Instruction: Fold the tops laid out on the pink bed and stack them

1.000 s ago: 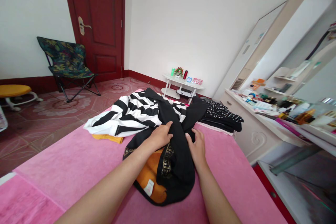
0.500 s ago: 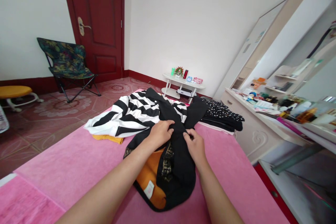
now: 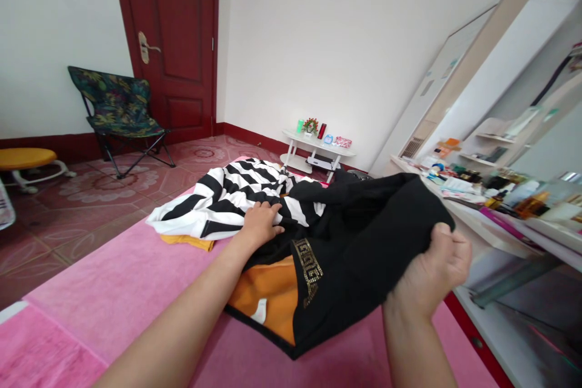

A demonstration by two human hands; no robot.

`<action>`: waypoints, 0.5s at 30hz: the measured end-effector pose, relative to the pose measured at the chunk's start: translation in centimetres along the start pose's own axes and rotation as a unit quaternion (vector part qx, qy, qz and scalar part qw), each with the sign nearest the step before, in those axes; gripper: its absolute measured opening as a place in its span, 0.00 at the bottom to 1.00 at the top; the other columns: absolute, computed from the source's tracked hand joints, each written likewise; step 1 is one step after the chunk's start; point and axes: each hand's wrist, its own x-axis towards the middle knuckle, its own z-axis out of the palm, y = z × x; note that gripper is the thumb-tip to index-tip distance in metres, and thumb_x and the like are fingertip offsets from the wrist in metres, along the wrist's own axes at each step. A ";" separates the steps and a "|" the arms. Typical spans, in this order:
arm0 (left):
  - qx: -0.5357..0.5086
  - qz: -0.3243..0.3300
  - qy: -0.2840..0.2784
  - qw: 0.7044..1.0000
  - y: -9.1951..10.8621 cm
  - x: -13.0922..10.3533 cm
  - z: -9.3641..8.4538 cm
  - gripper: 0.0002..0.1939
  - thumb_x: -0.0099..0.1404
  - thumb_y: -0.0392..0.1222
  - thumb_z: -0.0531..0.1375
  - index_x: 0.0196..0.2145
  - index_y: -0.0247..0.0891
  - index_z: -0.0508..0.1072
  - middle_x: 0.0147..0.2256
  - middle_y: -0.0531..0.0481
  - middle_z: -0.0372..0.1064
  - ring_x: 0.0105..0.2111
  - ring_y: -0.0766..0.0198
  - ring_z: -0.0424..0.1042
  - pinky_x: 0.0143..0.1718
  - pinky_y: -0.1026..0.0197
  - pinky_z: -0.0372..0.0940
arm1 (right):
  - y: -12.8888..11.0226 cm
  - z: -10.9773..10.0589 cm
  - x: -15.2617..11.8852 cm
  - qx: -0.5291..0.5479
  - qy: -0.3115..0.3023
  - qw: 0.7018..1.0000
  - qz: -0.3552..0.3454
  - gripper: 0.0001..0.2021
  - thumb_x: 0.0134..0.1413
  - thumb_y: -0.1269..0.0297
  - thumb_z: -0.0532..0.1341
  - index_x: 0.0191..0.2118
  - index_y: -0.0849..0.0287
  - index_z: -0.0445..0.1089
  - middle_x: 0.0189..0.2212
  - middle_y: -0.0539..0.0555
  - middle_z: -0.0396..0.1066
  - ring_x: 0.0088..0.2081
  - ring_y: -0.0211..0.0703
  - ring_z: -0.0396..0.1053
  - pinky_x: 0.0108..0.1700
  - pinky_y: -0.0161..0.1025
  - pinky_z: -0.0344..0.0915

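Observation:
A black top (image 3: 364, 254) with an orange inside, a white label and a band of gold studs lies partly spread across the pink bed cover. My right hand (image 3: 439, 264) grips its black fabric at the right and holds that part raised off the bed. At the top's left side, my left hand (image 3: 261, 224) rests palm down, thumb apart from the fingers, where the black fabric meets a black-and-white striped garment (image 3: 218, 194). Part of the striped garment is hidden under the black top. Yellow cloth (image 3: 188, 242) sticks out beneath the stripes.
The pink bed cover (image 3: 150, 285) lies under the clothes. To the right stands a dresser (image 3: 459, 212) crowded with bottles and small items. A small white table (image 3: 313, 140), a camouflage-like folding chair (image 3: 122, 103) and a yellow stool (image 3: 27, 159) stand farther off.
My right hand has moved right and up, pulling the black fabric out sideways. My left hand has shifted left, its thumb and fingers now apart. The raised fabric now hides the folded dark clothes.

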 end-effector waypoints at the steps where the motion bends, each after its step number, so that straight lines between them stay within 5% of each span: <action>1: 0.002 0.000 0.007 1.000 0.0 0.0 0.2 0.30 0.56 0.51 0.63 0.56 0.47 0.65 0.47 0.42 0.67 0.48 0.48 0.64 0.47 0.52 0.61 | 0.2 0.0 0.3 0.003 0.028 1.000 -0.012 0.12 0.56 0.55 0.55 0.39 0.57 0.66 0.32 0.52 0.64 0.39 0.47 0.65 0.47 0.49 0.63; 4: -0.016 -0.012 0.025 0.999 -0.2 -0.1 0.9 0.22 0.61 0.49 0.59 0.53 0.49 0.69 0.46 0.45 0.68 0.48 0.52 0.65 0.47 0.55 0.60 | 2.6 0.8 0.2 0.027 0.005 1.000 -0.006 0.16 0.54 0.57 0.57 0.47 0.56 0.64 0.43 0.55 0.66 0.49 0.49 0.65 0.56 0.49 0.59; 9: -0.061 -0.072 0.059 0.994 -1.2 0.2 2.0 0.14 0.66 0.49 0.52 0.44 0.46 0.73 0.42 0.47 0.72 0.46 0.54 0.68 0.43 0.58 0.62 | 10.3 2.3 -3.8 -0.139 -0.234 0.958 0.086 0.39 0.45 0.54 0.63 0.62 0.58 0.50 0.59 0.64 0.56 0.60 0.59 0.55 0.60 0.55 0.52; 12: -0.100 -0.155 0.060 0.981 -2.0 0.7 2.5 0.17 0.67 0.52 0.49 0.40 0.42 0.73 0.39 0.45 0.73 0.43 0.53 0.71 0.42 0.56 0.63 | 14.1 2.2 -6.5 -0.238 -0.331 0.912 0.046 0.37 0.44 0.53 0.63 0.60 0.62 0.55 0.61 0.67 0.53 0.64 0.65 0.45 0.62 0.61 0.43; 15: -0.138 -0.204 0.062 0.967 -2.9 1.3 2.8 0.19 0.67 0.52 0.48 0.39 0.38 0.73 0.39 0.40 0.73 0.42 0.50 0.71 0.41 0.54 0.63 | 16.0 1.7 -7.4 -0.260 -0.354 0.898 -0.010 0.34 0.49 0.52 0.58 0.60 0.63 0.56 0.63 0.65 0.50 0.65 0.62 0.41 0.62 0.60 0.40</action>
